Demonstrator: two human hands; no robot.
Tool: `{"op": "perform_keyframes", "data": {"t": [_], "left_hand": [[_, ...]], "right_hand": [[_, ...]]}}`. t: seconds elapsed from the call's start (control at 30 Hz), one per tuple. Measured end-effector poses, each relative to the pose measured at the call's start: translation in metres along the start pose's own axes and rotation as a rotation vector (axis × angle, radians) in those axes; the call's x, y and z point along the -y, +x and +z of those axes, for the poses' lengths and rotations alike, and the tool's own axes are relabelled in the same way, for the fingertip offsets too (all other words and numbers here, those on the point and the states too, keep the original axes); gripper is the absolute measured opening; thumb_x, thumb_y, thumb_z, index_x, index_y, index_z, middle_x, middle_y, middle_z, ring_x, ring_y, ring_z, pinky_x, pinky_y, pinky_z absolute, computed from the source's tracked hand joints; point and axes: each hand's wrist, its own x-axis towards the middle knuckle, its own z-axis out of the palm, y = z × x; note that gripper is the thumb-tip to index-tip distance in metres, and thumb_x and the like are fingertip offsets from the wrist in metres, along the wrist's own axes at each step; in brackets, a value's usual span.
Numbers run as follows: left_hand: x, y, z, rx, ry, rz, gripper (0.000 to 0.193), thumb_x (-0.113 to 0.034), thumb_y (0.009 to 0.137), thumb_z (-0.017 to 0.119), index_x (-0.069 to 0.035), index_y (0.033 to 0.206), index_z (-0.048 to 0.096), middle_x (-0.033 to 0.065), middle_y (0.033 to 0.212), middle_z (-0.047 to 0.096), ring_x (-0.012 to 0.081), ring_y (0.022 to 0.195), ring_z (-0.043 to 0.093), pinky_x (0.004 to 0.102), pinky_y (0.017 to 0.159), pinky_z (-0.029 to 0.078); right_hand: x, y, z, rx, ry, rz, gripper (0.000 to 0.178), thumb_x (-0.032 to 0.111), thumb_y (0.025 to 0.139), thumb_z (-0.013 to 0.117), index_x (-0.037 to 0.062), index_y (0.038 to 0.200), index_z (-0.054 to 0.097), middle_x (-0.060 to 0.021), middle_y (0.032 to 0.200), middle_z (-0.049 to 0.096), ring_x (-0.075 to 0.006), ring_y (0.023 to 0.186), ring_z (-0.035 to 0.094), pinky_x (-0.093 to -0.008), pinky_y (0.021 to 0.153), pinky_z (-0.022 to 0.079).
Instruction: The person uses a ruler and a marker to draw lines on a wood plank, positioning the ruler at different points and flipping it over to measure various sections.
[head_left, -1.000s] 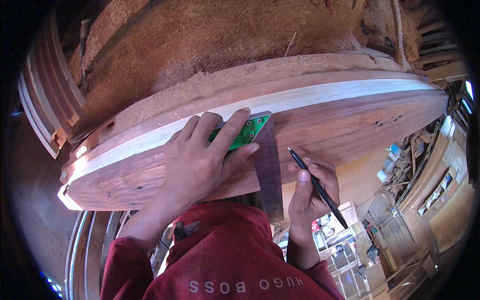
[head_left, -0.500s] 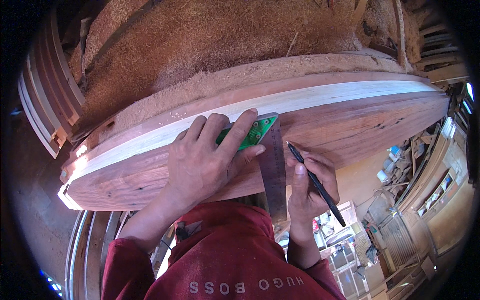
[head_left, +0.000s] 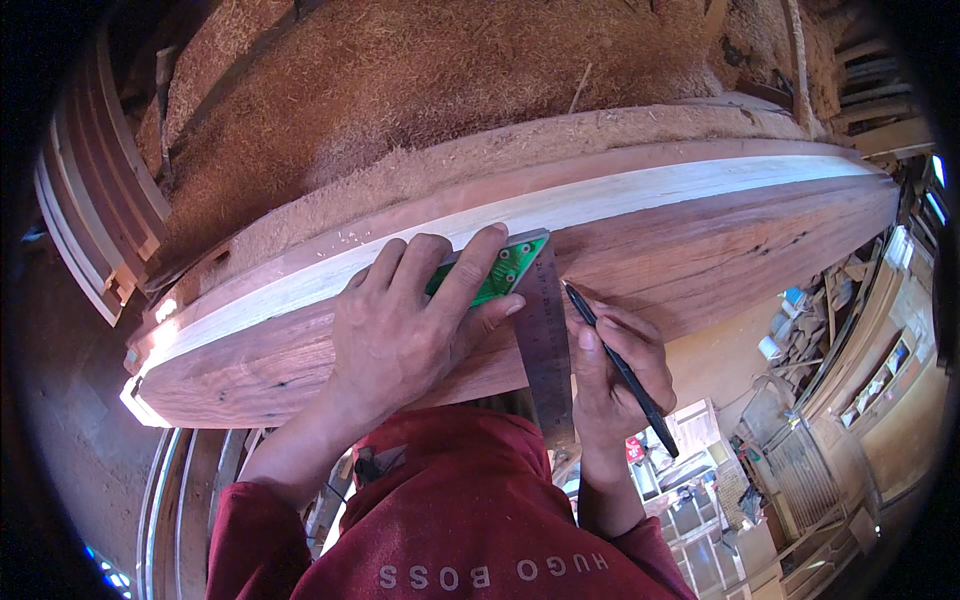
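Note:
A long reddish-brown wooden board lies across in front of me, its pale upper edge running along the far side. My left hand is closed over the green handle of a try square, pressing it against the board. The square's metal blade, with ruler marks, extends across the brown face toward me. In my right hand is a black pen, gripped between thumb and fingers. Its tip points at the wood just right of the blade; whether it touches cannot be made out.
Sawdust and shavings cover the ground beyond the board. Curved wooden strips are stacked at the far left. Wood offcuts and a pale shelf-like rack stand at the right.
The try square and my left hand have shifted very slightly left. My right hand with the pen has also moved a little left, closer to the blade.

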Motion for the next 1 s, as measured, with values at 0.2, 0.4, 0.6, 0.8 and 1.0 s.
{"op": "perform_keyframes", "data": {"t": [0.2,0.4,0.6,0.8,1.0], "left_hand": [[-0.001,0.0,0.0,0.015,0.012,-0.004,0.062,-0.045,0.081,0.078,-0.014,0.133,0.065,0.0078,0.093,0.059,0.0252,0.083,0.062,0.0378,0.066,0.054],[-0.002,0.001,-0.001,0.02,0.008,-0.005,0.062,-0.045,0.081,0.078,-0.013,0.132,0.065,0.0079,0.093,0.059,0.0252,0.083,0.062,0.0376,0.066,0.054],[-0.001,0.001,-0.001,0.01,-0.004,0.0,0.061,-0.044,0.081,0.079,-0.013,0.132,0.065,0.0074,0.093,0.06,0.0251,0.082,0.063,0.0378,0.065,0.054],[-0.001,0.0,0.0,0.006,0.005,0.001,0.061,-0.042,0.08,0.08,-0.013,0.132,0.065,0.0072,0.092,0.06,0.0251,0.082,0.063,0.0376,0.064,0.054],[-0.002,0.0,-0.001,0.003,0.005,-0.005,0.061,-0.042,0.08,0.08,-0.013,0.132,0.065,0.007,0.092,0.06,0.025,0.082,0.063,0.0377,0.065,0.054]], "right_hand": [[0.0,0.002,-0.002,0.029,-0.049,-0.033,0.013,-0.003,0.093,0.068,-0.0078,0.105,0.064,-0.0247,0.108,0.067,-0.0303,0.096,0.073,-0.0343,0.079,0.066],[-0.001,0.004,-0.002,0.023,-0.072,-0.048,0.014,-0.002,0.093,0.069,-0.0065,0.105,0.065,-0.0239,0.107,0.068,-0.0296,0.096,0.074,-0.0338,0.078,0.066],[0.0,0.006,-0.003,0.046,-0.092,-0.073,0.015,-0.004,0.091,0.071,-0.0047,0.105,0.065,-0.0235,0.107,0.069,-0.0296,0.095,0.074,-0.0335,0.078,0.066],[0.015,0.002,-0.015,0.099,-0.218,-0.071,0.017,-0.006,0.087,0.075,-0.0019,0.101,0.067,-0.0197,0.104,0.071,-0.0279,0.092,0.075,-0.0329,0.079,0.064],[0.038,0.017,-0.034,0.244,-0.27,0.067,0.018,-0.003,0.077,0.08,0.0015,0.093,0.072,-0.0138,0.095,0.074,-0.0254,0.085,0.075,-0.0346,0.07,0.06]]}}
